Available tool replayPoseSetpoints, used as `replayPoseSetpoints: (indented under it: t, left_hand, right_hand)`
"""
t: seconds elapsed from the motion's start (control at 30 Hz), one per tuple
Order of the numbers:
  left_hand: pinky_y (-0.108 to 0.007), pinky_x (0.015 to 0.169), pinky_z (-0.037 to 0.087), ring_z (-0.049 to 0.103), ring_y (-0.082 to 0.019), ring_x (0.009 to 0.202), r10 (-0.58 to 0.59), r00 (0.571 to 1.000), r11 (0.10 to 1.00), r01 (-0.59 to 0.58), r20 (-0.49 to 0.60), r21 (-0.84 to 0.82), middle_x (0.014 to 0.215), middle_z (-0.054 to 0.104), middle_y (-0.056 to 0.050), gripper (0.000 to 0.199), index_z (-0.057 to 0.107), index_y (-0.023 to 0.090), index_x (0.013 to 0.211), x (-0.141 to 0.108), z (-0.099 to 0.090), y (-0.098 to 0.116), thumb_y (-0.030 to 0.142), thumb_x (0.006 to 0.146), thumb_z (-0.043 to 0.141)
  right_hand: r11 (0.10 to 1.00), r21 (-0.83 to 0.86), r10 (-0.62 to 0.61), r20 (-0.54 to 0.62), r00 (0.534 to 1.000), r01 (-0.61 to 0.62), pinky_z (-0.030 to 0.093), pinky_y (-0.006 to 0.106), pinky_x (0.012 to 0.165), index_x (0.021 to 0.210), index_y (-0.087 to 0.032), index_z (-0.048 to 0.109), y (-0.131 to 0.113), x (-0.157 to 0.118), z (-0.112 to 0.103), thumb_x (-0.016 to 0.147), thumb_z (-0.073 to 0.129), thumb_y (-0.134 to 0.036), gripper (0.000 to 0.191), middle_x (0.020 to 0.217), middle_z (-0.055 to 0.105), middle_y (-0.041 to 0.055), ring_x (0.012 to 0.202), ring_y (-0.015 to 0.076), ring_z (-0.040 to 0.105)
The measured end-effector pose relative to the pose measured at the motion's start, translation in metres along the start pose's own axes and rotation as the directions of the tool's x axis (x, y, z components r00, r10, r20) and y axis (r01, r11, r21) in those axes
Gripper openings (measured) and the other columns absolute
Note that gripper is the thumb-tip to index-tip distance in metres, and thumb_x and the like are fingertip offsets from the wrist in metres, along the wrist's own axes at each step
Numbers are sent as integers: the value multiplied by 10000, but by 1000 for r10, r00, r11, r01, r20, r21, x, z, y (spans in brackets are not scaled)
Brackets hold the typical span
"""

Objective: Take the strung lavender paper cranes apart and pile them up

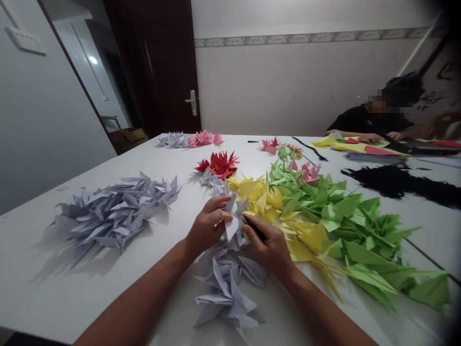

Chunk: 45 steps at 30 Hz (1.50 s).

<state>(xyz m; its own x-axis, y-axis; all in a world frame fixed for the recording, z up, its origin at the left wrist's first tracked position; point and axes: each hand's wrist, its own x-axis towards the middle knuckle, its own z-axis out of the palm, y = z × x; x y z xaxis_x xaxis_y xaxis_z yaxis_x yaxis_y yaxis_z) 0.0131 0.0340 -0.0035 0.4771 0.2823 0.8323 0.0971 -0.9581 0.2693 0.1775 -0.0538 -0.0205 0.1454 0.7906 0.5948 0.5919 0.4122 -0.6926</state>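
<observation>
Near the middle of the white table, my left hand pinches a pale lavender folded paper piece. My right hand is closed around a dark tool, its tip close to the right side of that piece. The tool's exact kind cannot be made out. Below and behind both hands lies a row of lavender folded papers. Yellow folded papers lie just beyond and to the right of my right hand.
A lavender heap lies left; green folded papers spread right. Red and pink ones sit farther back. Black strands and coloured sheets lie at the right, by a seated person.
</observation>
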Motion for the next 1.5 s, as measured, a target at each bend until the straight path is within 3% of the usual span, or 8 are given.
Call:
replayPoseSetpoints:
  t: [0.5,0.67,0.73,0.8,0.9,0.97,1.23,1.5]
  left_hand:
    - [-304,895,517,576,-181,1098,137,983,990,-139,120,4,1162,593,-152,200,607,140,785,1,3,15,17,803,451]
    - [-315,872,513,567,-192,1106,-156,987,986,153,-47,-64,1215,569,-125,178,647,166,792,-4,7,11,42,765,523]
    - [-350,894,494,551,-218,1127,-390,904,913,354,-175,-204,1226,566,-116,94,649,165,749,-4,10,8,98,743,583]
    - [-356,871,499,595,-225,1043,-645,737,731,516,-203,-448,1137,616,-108,55,638,148,713,-2,14,5,171,684,680]
    - [-300,753,535,648,-151,772,-872,488,355,572,-41,-740,903,673,-49,245,621,133,708,1,20,7,258,577,787]
    - [-280,719,544,639,-121,691,-904,424,207,551,57,-808,801,673,-14,290,621,133,720,3,22,11,287,558,805]
    - [-227,648,539,632,-102,610,-892,418,113,575,173,-810,665,652,17,338,607,122,686,3,23,20,274,497,842]
    - [-243,627,535,648,-129,622,-889,454,234,560,59,-795,644,649,1,307,593,124,696,3,19,10,305,563,803]
  right_hand:
    - [998,-66,5,82,997,0,533,308,733,1021,-218,697,8,1,3,850,532,-264,242,938,733,58,827,205,685]
    - [997,-19,79,-10,997,-79,537,324,768,1032,-190,687,7,1,2,837,546,-315,272,991,720,80,882,222,679]
    - [996,-8,93,-41,995,-93,537,331,777,1045,-179,679,7,0,2,832,551,-338,295,1006,715,91,894,227,677]
    - [996,2,85,-36,996,-85,537,332,790,1046,-177,679,6,-1,2,831,551,-341,299,1012,713,94,906,227,675]
    - [998,17,62,-1,998,-62,538,333,800,1049,-189,681,4,-1,3,826,552,-320,289,1012,715,85,912,224,676]
    - [998,22,50,12,999,-51,538,336,805,1049,-200,684,2,-1,3,823,553,-303,281,1010,717,79,911,223,677]
    - [998,-5,59,42,997,-58,549,327,755,1014,-204,706,3,-1,4,819,558,-293,261,969,728,77,871,229,686]
    - [993,4,119,5,993,-119,542,363,807,1034,-186,696,9,-3,6,803,574,-390,331,1005,718,92,893,243,681]
